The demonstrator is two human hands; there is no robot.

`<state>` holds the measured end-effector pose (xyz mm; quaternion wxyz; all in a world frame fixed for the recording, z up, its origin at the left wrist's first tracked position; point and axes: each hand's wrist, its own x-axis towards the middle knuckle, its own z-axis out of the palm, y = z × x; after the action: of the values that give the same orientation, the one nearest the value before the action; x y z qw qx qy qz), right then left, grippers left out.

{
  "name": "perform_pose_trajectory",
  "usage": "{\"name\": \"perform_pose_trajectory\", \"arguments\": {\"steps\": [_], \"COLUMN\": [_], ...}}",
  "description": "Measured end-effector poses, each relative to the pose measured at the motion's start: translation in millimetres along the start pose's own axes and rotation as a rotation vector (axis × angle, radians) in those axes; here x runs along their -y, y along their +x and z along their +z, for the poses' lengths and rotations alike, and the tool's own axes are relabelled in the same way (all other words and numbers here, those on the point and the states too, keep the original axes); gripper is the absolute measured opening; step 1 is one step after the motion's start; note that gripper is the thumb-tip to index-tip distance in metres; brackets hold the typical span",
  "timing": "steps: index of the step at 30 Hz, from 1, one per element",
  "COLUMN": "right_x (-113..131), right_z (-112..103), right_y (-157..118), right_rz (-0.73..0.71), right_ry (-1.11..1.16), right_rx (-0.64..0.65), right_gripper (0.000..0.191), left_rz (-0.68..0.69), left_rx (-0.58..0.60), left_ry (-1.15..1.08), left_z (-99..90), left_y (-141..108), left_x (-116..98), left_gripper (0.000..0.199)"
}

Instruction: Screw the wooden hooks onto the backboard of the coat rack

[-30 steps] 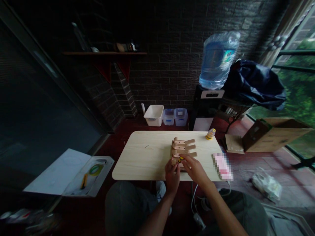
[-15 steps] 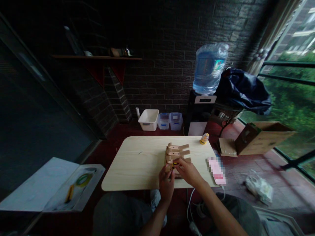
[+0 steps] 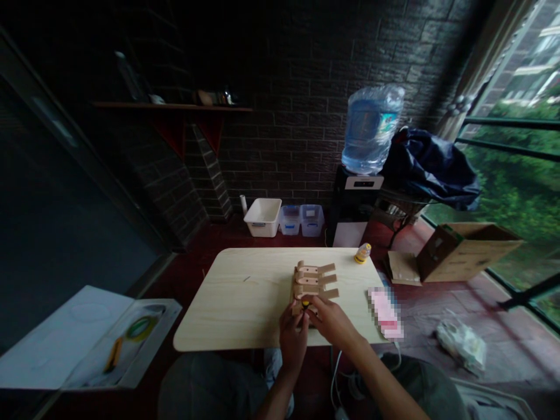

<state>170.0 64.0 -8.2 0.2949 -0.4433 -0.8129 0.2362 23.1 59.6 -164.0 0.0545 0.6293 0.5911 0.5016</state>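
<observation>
A wooden block [image 3: 294, 279] lies on the pale table, with several tan straps [image 3: 328, 279] fixed across its top by dark dots like screw heads. My right hand [image 3: 331, 321] is closed in a pinch around a small yellow-and-black tool [image 3: 305, 303] that looks like a short screwdriver, upright over the nearest strap. Closed at the block's near left corner, my left hand [image 3: 294, 338] grips the end of that strap, its fingertips close to the tool's lower end. The tool's tip is hidden between my fingers.
On the pale table [image 3: 219, 303] lie a thin dark rod [image 3: 247, 279], a yellow-based clear bottle [image 3: 363, 254] and a blurred pink item [image 3: 385, 312]. An open white case [image 3: 131, 373] is at left. Beyond stand plastic bins [image 3: 263, 217], a water dispenser [image 3: 356, 201] and a cardboard box [image 3: 464, 256].
The yellow-and-black tool has gone from lying sideways in my right fingers to standing upright over the strap. My view has tilted up slightly.
</observation>
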Motion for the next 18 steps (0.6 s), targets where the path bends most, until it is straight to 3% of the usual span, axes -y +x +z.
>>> {"name": "perform_pose_trajectory", "arguments": {"steps": [9, 18], "right_x": [-3.8, -8.6], "right_z": [6.7, 9.6], "right_y": [-0.6, -2.7], "right_rz": [-0.014, 0.016], "right_ry": [0.016, 0.084], "right_rx": [-0.062, -0.104], "right_gripper": [0.027, 0.03], "left_rz": [-0.014, -0.001], "left_rx": [0.023, 0.043], "left_ry": [-0.024, -0.005], "left_z": [-3.1, -1.6], "left_y": [-0.8, -2.4], "left_x": [-1.9, -2.6], "left_gripper": [0.029, 0.028]}}
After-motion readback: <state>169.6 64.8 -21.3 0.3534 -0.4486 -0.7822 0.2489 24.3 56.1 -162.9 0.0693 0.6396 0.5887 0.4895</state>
